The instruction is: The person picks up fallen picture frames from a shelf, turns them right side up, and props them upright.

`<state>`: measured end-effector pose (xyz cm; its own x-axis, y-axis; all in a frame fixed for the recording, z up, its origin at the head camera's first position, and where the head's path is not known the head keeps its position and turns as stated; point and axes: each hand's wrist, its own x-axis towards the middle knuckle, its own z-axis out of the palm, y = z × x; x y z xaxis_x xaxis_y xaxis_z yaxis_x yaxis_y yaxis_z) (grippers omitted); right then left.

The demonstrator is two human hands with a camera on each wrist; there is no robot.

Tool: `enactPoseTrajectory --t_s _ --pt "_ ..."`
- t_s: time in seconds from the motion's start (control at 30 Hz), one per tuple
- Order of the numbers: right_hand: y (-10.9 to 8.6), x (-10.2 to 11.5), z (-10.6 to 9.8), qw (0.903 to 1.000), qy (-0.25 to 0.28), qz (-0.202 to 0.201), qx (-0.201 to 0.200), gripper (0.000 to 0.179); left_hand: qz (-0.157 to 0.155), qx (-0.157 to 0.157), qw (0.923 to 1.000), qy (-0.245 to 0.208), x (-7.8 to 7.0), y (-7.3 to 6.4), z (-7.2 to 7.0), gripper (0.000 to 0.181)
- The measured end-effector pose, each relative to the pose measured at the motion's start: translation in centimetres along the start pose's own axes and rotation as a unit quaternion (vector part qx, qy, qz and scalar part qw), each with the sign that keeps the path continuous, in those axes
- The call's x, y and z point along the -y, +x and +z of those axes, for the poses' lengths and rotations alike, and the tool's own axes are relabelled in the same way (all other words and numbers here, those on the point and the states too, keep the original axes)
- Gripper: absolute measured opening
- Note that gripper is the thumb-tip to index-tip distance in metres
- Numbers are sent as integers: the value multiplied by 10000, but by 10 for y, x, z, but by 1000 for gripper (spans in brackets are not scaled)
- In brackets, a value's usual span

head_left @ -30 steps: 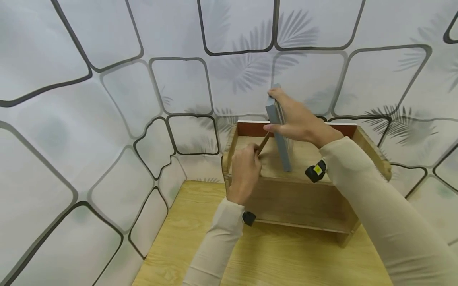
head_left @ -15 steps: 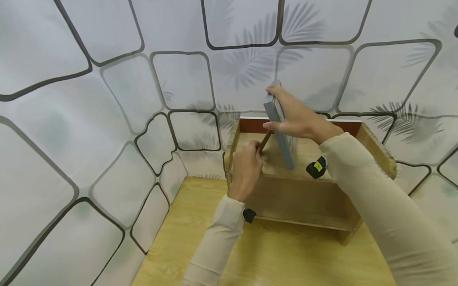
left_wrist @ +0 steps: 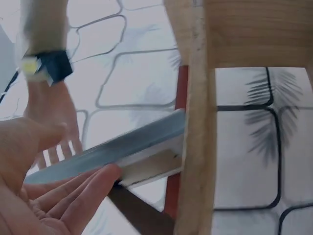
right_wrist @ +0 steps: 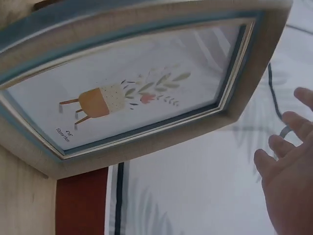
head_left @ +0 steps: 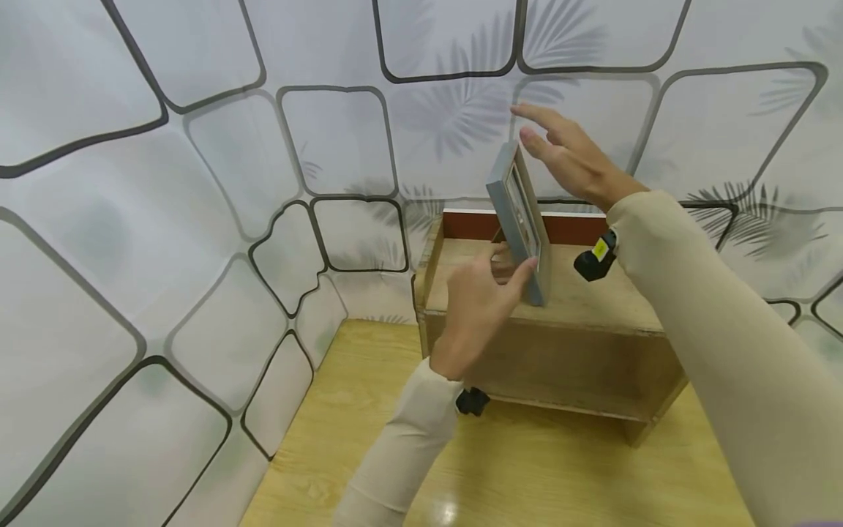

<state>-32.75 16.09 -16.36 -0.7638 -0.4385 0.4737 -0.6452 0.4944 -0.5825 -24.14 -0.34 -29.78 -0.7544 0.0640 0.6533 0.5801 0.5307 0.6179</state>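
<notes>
A blue-grey picture frame (head_left: 516,212) stands tilted back on the top of a small wooden shelf (head_left: 593,285). Its glazed front shows a drawing of a plant in an orange pot on legs in the right wrist view. Behind the frame, a brown support leg (left_wrist: 142,213) slants down to the shelf. My left hand (head_left: 477,304) is at the frame's lower left edge; the extended fingers (left_wrist: 90,196) lie along its back and the thumb is spread on the other side. Above the frame's upper corner, my right hand (head_left: 573,161) hovers with loose, spread fingers, apart from it.
The shelf has raised wooden sides and a red-brown back strip (head_left: 573,228), with an open compartment (head_left: 566,359) below. It stands on a yellow wood-grain table (head_left: 342,417) close to patterned wall covering (head_left: 342,146).
My right hand has let go of the picture frame and lifted up and away. My left hand has released the support leg, spread its fingers and shifted right to the frame's lower edge.
</notes>
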Motion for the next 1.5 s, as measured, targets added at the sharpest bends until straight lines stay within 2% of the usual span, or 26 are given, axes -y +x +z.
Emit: enactPoseTrajectory --t_s 0.13,0.27,0.43,0.53,0.77,0.9,1.03,1.2,1.37,1.5 --pt "10 -13 -3 9988 37 312 369 56 -4 -26 9998 182 -1 6 12 42" --pt "10 -24 -1 9948 -36 718 723 58 66 -106 9990 424 2 8 24 38" --pt "9 -30 2 9936 -43 852 746 58 30 -158 9982 585 4 9 28 31" --pt "6 -33 -1 9954 -138 782 542 59 55 -158 9977 654 4 11 27 27" --pt "-6 -44 -13 9965 -52 835 42 59 -16 58 9968 801 2 17 27 26" --pt "-12 -49 -18 9954 -369 776 -418 57 -8 152 9958 899 2 21 25 26" --pt "-21 -52 -23 9907 -727 839 -786 56 -14 292 9964 802 2 25 26 25" --pt "-31 -49 -28 9842 -910 1048 -1103 58 -126 361 9971 652 5 31 29 23" --pt "-38 -45 -32 9719 -1186 1307 -1557 63 -224 468 9968 613 5 36 32 32" --pt "-43 -45 -36 9605 -1384 1564 -1838 68 -321 525 9965 562 5 39 34 30"
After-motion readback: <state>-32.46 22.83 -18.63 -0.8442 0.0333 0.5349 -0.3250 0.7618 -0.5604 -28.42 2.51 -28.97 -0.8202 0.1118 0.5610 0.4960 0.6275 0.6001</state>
